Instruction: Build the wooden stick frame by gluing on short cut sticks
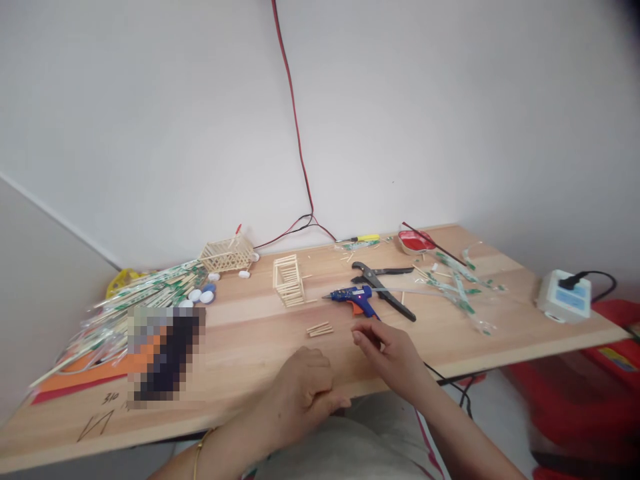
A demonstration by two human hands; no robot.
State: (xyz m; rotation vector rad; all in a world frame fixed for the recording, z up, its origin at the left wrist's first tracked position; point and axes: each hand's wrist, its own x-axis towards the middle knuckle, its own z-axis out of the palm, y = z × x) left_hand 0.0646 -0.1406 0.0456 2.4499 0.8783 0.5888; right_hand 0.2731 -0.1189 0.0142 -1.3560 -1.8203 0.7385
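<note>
My left hand [305,390] rests at the near edge of the wooden table [240,347], fingers curled in; whether it holds anything is hidden. My right hand [387,353] hovers just right of it, fingers pinched together on something too small to name. A small bundle of short wooden sticks [320,329] lies just beyond both hands. Behind it lie a blue hot glue gun [353,298] and a stick-built frame [289,280].
Black pliers [383,288] lie right of the glue gun. A stick basket [226,253], white caps and a heap of wrapped chopsticks [135,300] fill the left. Torn wrappers [457,283], a red dish [416,240], a screwdriver [363,238] and a white power socket [563,297] sit right.
</note>
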